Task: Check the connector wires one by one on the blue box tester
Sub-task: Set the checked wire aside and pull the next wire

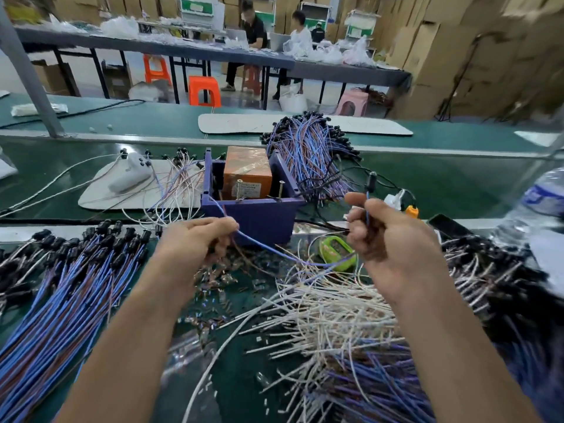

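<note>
– Being stretched across the head view is one blue wire (274,251). Why is it being held so?

– By judgement, a single lead is being set apart from the piles for testing. One end is being pinched in the curled fingers of the left hand (195,239). The other is being gripped between thumb and fingers of the right hand (386,236), with the black connector (372,180) being shown upright above it.

– Where is the blue box tester (259,219) being seen?

– It is being seen on the green bench (442,178), just beyond the hands and between them, with an orange block (247,172) being housed inside. A blue strand is being led from the left hand up to its near-left corner.

– What is being hidden?

– Whatever the left fist is enclosing besides the wire is being concealed. Whether that strand is touching a contact cannot be told, since the tester's inside is being screened by its wall. The bottle (540,203) is being blurred and cropped at the right edge.
</note>
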Demonstrator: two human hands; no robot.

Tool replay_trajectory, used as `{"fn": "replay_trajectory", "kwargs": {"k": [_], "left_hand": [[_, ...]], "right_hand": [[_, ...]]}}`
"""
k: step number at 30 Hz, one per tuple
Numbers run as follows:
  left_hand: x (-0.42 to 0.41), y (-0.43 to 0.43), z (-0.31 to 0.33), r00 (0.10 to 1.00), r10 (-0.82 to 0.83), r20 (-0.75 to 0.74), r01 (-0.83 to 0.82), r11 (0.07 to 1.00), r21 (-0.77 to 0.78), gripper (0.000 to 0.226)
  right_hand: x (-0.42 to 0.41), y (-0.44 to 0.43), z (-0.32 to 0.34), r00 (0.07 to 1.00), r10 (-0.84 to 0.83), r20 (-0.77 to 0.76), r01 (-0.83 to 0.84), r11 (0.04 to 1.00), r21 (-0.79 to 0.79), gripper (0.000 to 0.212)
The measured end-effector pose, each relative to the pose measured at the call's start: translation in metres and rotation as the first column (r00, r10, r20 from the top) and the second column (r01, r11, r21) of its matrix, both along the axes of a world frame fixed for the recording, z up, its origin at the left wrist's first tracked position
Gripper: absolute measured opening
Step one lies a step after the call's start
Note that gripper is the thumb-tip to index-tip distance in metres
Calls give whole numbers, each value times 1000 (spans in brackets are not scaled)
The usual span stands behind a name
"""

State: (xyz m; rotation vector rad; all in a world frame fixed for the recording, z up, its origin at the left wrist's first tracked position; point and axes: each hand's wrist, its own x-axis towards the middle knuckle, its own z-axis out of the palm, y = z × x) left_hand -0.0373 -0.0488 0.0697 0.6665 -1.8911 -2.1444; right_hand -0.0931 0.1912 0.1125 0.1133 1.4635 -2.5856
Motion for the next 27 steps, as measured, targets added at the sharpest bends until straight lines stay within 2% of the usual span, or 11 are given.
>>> {"fn": "replay_trajectory", "kwargs": {"k": [4,8,11,13,14,16,17,19,20,22,27], "left_hand": [[9,6,14,990,-102,100,117,979,-168,15],[9,40,15,969,-208,131,232,951,-204,11],[9,60,13,919,-345,189,388,874,-293,15],[12,76,13,858,-446,254,513,756,-406,9],[13,86,12,828,-473,301,558,652,-513,6],[16,103,14,769,-471,432,602,306,-737,11],[18,116,15,736,-472,485,607,143,-782,15],[23,144,10,686,-506,523,592,-31,-806,16],[25,158,6,676,-523,518,569,-75,-819,15],[27,183,-3,692,-548,470,498,-108,-860,10],[21,203,-26,733,-585,346,384,-63,-921,19]], "right_hand": [[12,51,2,996,-72,-51,81,975,205,28],[33,103,-5,988,-143,-60,155,906,394,29],[46,141,-9,982,-176,-71,187,825,533,29],[54,168,-11,976,-195,-100,207,674,709,27],[59,182,-12,972,-201,-123,218,570,792,26],[64,202,-15,969,-183,-168,225,358,906,27],[66,210,-17,967,-172,-186,224,239,945,28],[70,220,-22,968,-150,-204,206,1,979,31],[72,223,-25,968,-140,-210,197,-96,976,32],[73,227,-30,971,-126,-204,174,-213,961,35],[73,228,-42,952,-157,-264,212,-285,935,26]]}}
